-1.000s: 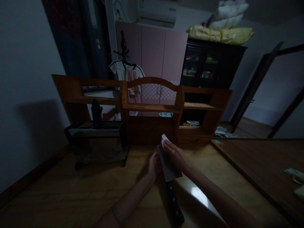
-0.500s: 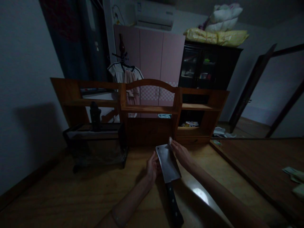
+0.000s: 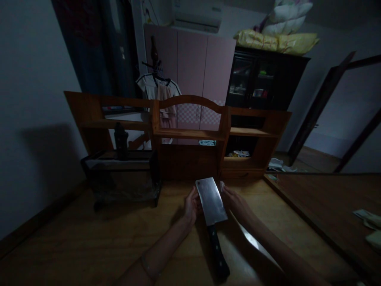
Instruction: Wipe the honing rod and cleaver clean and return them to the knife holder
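Observation:
A cleaver (image 3: pixel 211 201) with a broad steel blade and a black riveted handle is in the middle of the head view, its handle toward me. My left hand (image 3: pixel 191 207) grips the blade by its left edge, the fingers passing behind the steel. Just off the blade's right edge, my right hand (image 3: pixel 237 203) is closed on a small white wad (image 3: pixel 222 186), which looks like tissue or cloth. Most of the wad is hidden by the fingers.
Under the hands is a light wooden desk (image 3: pixel 125 242). A dark-framed glass tank (image 3: pixel 122 182) stands at the left, with a dark object (image 3: pixel 121 139) on top. A wooden shelf unit (image 3: pixel 190 159) runs along the back. Papers (image 3: pixel 369 219) lie on the brown surface at right.
My right hand has moved with the white wad from the blade's far right corner to just right of the blade. The blade is turned slightly and looks brighter. My left hand keeps its hold.

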Available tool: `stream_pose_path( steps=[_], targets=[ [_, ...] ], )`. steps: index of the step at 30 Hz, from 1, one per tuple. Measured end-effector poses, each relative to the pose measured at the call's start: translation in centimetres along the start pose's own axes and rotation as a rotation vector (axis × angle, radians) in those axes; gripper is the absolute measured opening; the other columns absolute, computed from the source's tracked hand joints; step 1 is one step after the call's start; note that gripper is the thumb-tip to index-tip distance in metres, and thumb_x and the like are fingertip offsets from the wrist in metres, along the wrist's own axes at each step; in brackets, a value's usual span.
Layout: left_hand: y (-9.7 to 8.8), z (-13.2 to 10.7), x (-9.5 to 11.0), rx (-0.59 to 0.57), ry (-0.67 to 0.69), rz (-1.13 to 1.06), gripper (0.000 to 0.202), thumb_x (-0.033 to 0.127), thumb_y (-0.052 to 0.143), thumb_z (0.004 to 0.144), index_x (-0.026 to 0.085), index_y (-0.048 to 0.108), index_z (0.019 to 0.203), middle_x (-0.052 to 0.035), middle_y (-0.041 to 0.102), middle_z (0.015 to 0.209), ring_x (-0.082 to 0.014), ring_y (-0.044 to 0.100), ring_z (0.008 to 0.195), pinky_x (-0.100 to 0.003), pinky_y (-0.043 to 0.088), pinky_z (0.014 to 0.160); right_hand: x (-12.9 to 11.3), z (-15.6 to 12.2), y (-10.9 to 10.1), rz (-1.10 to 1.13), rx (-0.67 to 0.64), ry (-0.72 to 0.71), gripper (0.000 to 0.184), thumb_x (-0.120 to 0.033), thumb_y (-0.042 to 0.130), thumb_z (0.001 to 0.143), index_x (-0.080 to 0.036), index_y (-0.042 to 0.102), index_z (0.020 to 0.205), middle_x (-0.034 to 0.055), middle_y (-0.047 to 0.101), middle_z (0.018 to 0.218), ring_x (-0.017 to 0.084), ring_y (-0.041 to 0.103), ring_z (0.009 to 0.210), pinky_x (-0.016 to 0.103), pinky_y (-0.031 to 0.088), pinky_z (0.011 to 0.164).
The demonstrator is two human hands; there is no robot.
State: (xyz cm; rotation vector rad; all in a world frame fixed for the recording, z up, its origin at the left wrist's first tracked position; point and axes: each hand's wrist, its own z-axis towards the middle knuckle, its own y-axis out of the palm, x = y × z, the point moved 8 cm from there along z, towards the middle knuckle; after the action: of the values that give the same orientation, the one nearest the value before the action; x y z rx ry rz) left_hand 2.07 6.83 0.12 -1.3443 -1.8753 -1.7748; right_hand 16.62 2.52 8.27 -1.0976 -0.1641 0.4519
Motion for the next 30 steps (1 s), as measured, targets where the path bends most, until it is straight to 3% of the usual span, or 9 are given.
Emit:
stream_pose_path(
  steps=[2,4,8,10,14,18,22,26,30],
  targets=[
    [-0.1,0.1,0.0,0.004,0.013,-0.008,0.059,0.063,0.048,0.082,0.010,0.063,0.103,-0.0117,0.063,0.083,-0.0214,0.060,0.066,-0.034,0.047,0.062,-0.4,-0.6,-0.5,-0.005,0.025,-0.029,0.057,-0.001,0.033,0.087,-0.013,0.037,0.143,0.0143,0.036,0.143,0.022,0.038,0.130,0.039,0.039,0.105],
    [-0.1,0.1,0.0,0.000,0.012,-0.024,0.058,0.062,0.047,0.083,0.009,0.062,0.103,-0.0128,0.064,0.086,-0.0219,0.061,0.068,-0.034,0.048,0.064,-2.4,-1.5,-1.1,0.016,0.038,-0.103,0.060,0.000,0.030,0.088,-0.018,0.032,0.146,0.0095,0.028,0.148,0.019,0.030,0.136,0.038,0.035,0.109],
    [0.7,-0.1,0.0,-0.091,0.008,-0.086,0.056,0.059,0.046,0.085,0.008,0.063,0.099,-0.0122,0.063,0.082,-0.0201,0.060,0.067,-0.033,0.047,0.067,-7.9,-3.6,-1.3,0.102,-0.065,-0.284,0.063,0.001,0.028,0.087,-0.016,0.026,0.148,0.0085,0.023,0.150,0.018,0.022,0.138,0.037,0.032,0.111],
    [1.0,-0.2,0.1,-0.117,0.013,-0.098,0.055,0.059,0.044,0.085,0.008,0.062,0.098,-0.0130,0.064,0.085,-0.0204,0.060,0.068,-0.032,0.047,0.066,-8.8,-4.0,-0.9,0.080,-0.123,-0.307,0.062,-0.002,0.033,0.086,-0.012,0.027,0.147,0.0098,0.023,0.149,0.019,0.023,0.138,0.035,0.034,0.110],
    [0.5,-0.3,0.2,-0.029,0.011,-0.036,0.057,0.059,0.045,0.085,0.009,0.062,0.105,-0.0144,0.064,0.090,-0.0227,0.061,0.071,-0.034,0.048,0.066,-6.0,-3.8,-0.6,-0.003,-0.094,-0.204,0.070,0.005,0.031,0.077,-0.011,0.031,0.145,0.0099,0.025,0.148,0.020,0.027,0.137,0.036,0.036,0.108],
    [0.4,-0.5,0.2,0.002,0.002,0.000,0.061,0.062,0.047,0.083,0.009,0.063,0.107,-0.0141,0.064,0.086,-0.0233,0.061,0.070,-0.037,0.048,0.068,-3.2,-3.5,-2.3,-0.069,0.000,-0.096,0.063,0.003,0.031,0.083,-0.014,0.036,0.144,0.0126,0.032,0.145,0.022,0.035,0.132,0.039,0.039,0.106],
    [0.7,-0.6,0.4,-0.015,0.010,-0.045,0.056,0.060,0.047,0.084,0.009,0.064,0.099,-0.0125,0.064,0.085,-0.0221,0.060,0.070,-0.035,0.048,0.067,-6.3,-4.2,-4.4,0.010,0.021,-0.185,0.059,0.000,0.028,0.089,-0.015,0.033,0.145,0.0094,0.028,0.147,0.018,0.027,0.137,0.037,0.035,0.109],
    [0.6,-0.4,0.3,-0.022,0.006,-0.072,0.052,0.057,0.045,0.086,0.009,0.063,0.089,-0.0105,0.063,0.076,-0.0176,0.058,0.061,-0.028,0.045,0.060,-10.0,-5.2,-3.4,0.020,-0.093,-0.341,0.058,-0.001,0.029,0.087,-0.011,0.034,0.144,0.0098,0.028,0.147,0.019,0.026,0.137,0.032,0.034,0.110],
    [0.3,-0.2,0.2,-0.028,0.008,-0.039,0.053,0.059,0.047,0.084,0.010,0.063,0.097,-0.0095,0.063,0.077,-0.0169,0.058,0.060,-0.028,0.044,0.058,-7.4,-5.0,-2.3,0.047,-0.043,-0.198,0.060,0.001,0.031,0.082,-0.009,0.041,0.141,0.0139,0.033,0.144,0.023,0.035,0.132,0.038,0.038,0.106]
  ],
)
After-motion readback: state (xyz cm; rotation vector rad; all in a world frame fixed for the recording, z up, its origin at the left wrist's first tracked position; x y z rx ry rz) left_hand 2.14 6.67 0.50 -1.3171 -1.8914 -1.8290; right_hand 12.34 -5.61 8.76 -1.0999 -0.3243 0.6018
